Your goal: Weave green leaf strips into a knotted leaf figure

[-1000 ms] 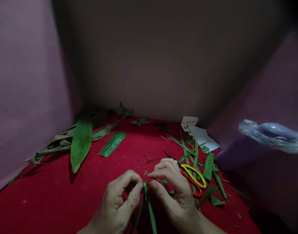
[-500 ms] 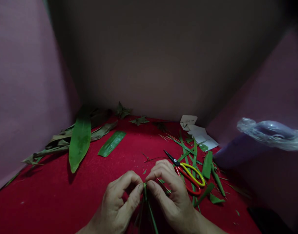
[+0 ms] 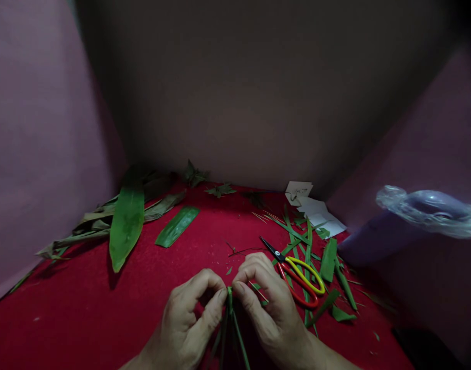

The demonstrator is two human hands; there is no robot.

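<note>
Thin green leaf strips [image 3: 239, 339] hang down from a small folded or knotted top between my two hands, low in the middle of the head view. My left hand [image 3: 195, 313] is closed, its thumb and forefinger pinched at the left side of that top. On the other side my right hand [image 3: 268, 303] also makes a pinch, its fingertips close beside the top. What lies between the right fingertips is too small to make out. Scissors [image 3: 297, 272] with one red and one yellow handle lie just right of my right hand.
Cut leaf strips and scraps [image 3: 328, 259] are strewn around the scissors on the red cloth [image 3: 85, 318]. A broad green leaf [image 3: 126, 226] and dried leaves [image 3: 92, 226] lie at left, near a cut leaf piece [image 3: 177, 226]. White papers [image 3: 320, 216] and a plastic-wrapped purple object [image 3: 436, 205] are at right.
My right fingertips have shifted very slightly right, away from the top of the strips. My left hand keeps its pinch, and the things on the cloth lie as before.
</note>
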